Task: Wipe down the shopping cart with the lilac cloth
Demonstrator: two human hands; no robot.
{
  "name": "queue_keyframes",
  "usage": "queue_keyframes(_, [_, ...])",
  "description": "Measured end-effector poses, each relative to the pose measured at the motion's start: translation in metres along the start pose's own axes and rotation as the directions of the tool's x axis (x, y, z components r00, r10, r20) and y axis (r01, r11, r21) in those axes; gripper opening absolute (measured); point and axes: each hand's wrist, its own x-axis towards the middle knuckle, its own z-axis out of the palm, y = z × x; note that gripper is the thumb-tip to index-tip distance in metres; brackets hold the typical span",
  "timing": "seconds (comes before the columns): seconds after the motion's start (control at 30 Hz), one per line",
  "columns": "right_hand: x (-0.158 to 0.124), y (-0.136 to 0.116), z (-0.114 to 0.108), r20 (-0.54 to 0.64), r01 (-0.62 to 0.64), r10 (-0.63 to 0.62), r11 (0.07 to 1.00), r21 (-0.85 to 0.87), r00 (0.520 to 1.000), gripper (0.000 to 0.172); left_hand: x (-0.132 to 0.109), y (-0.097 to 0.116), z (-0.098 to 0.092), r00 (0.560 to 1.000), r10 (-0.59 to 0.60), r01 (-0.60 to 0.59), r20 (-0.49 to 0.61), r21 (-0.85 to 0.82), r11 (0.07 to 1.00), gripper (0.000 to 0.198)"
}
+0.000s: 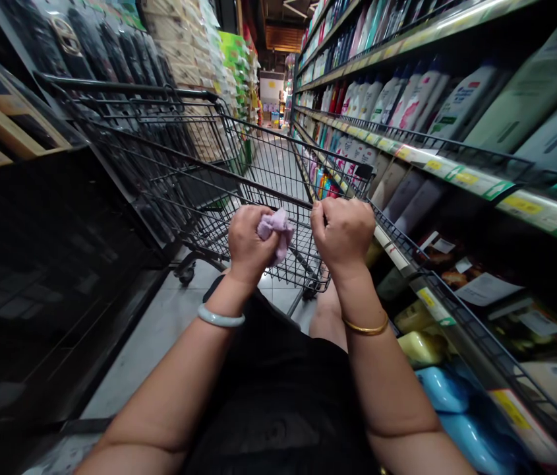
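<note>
My left hand (251, 241) is closed around a crumpled pale purple cloth (278, 231), part of which sticks out past the thumb. In front of me stands a black wire shopping cart (184, 155), turned at an angle, with its handle on the far left side. At the cart's near right corner, my right hand (343, 231) is curled into a fist on the upper rim. The fingers' undersides are hidden. Behind both hands the cart's wire mesh shows.
Shelves (416, 155) of shampoo bottles run close along the right. Blue bottles (476, 429) stand low beside my right arm. Packaged goods hang on a rack (124, 72) at the left, above a dark cabinet (51, 277). The tiled aisle (273, 165) stretches ahead.
</note>
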Motion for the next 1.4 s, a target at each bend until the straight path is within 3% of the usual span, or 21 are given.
queue_keyframes(0.07, [0.000,0.000,0.000,-0.011,0.003,-0.003,1.000,0.001,1.000,0.042,-0.026,-0.007,0.006,0.987,-0.032,0.027,0.157,0.035,0.999,0.017])
queue_keyframes(0.13, [0.000,0.000,0.000,-0.011,0.003,-0.003,1.000,0.001,1.000,0.042,-0.057,-0.013,0.013,0.967,-0.059,0.046,0.247,0.061,0.997,0.019])
queue_keyframes(0.23, [0.001,-0.001,0.000,0.015,0.000,0.001,1.000,-0.009,1.000,0.043,-0.082,-0.014,0.019,0.951,-0.049,0.040,0.305,0.034,0.999,0.018])
queue_keyframes(0.33, [0.001,-0.001,-0.001,0.058,-0.014,0.015,1.000,-0.016,0.998,0.045,-0.060,-0.006,0.016,0.971,-0.058,0.058,0.233,0.007,0.998,0.018])
queue_keyframes(0.43, [0.001,-0.001,-0.002,0.071,-0.023,0.024,0.999,-0.023,0.997,0.045,-0.012,0.001,0.008,0.999,-0.030,0.028,-0.024,-0.055,0.998,0.019])
queue_keyframes(0.5, [0.001,-0.001,-0.001,0.061,-0.019,0.021,0.999,-0.028,0.998,0.045,0.009,0.001,0.006,0.992,-0.035,0.028,-0.122,-0.057,0.998,0.018])
queue_keyframes(0.57, [0.001,0.000,-0.001,0.048,-0.013,0.014,0.999,-0.030,0.999,0.045,0.006,-0.002,0.008,0.994,-0.030,0.026,-0.105,-0.040,0.999,0.019])
queue_keyframes(0.7, [0.001,0.000,0.000,0.040,-0.007,0.008,1.000,-0.021,0.999,0.045,-0.045,-0.013,0.018,0.990,0.011,-0.017,0.143,0.038,0.999,0.021])
queue_keyframes(0.77, [0.001,0.000,0.000,0.033,-0.003,0.003,1.000,-0.022,0.999,0.045,-0.060,-0.017,0.019,0.985,0.000,-0.009,0.174,0.048,0.999,0.021])
queue_keyframes(0.83, [0.001,0.000,-0.001,0.018,0.005,-0.004,1.000,-0.024,1.000,0.044,-0.053,-0.017,0.014,0.992,0.006,-0.008,0.122,0.022,1.000,0.018])
queue_keyframes(0.97, [0.001,-0.001,-0.002,0.014,0.007,-0.007,1.000,-0.020,1.000,0.044,0.004,-0.011,0.001,0.988,-0.022,0.020,-0.152,-0.014,1.000,0.015])
queue_keyframes(1.03, [0.001,-0.001,-0.003,0.032,-0.001,0.002,1.000,-0.017,1.000,0.044,0.019,-0.012,-0.001,0.977,-0.050,0.050,-0.207,-0.002,0.999,0.016])
queue_keyframes(1.1, [0.001,-0.001,-0.004,0.046,-0.010,0.011,1.000,-0.018,0.999,0.044,0.010,-0.018,0.004,0.986,-0.054,0.056,-0.155,0.007,0.998,0.019])
queue_keyframes(1.2, [0.001,-0.002,-0.004,0.040,-0.008,0.009,1.000,-0.030,0.999,0.044,-0.033,-0.031,0.014,0.997,-0.075,0.074,0.027,0.031,0.997,0.023])
queue_keyframes(1.27, [0.002,-0.001,-0.004,0.029,0.001,0.000,1.000,-0.029,1.000,0.043,-0.057,-0.037,0.017,0.992,-0.090,0.088,0.084,0.035,0.996,0.024])
queue_keyframes(1.33, [0.002,-0.001,-0.003,0.019,0.009,-0.009,1.000,-0.021,1.000,0.043,-0.059,-0.037,0.013,0.991,-0.089,0.086,0.098,0.028,0.996,0.021])
queue_keyframes(1.4, [0.001,-0.001,-0.002,0.009,0.010,-0.010,1.000,-0.016,1.000,0.043,-0.036,-0.030,0.004,0.995,-0.080,0.079,0.055,0.012,0.997,0.017])
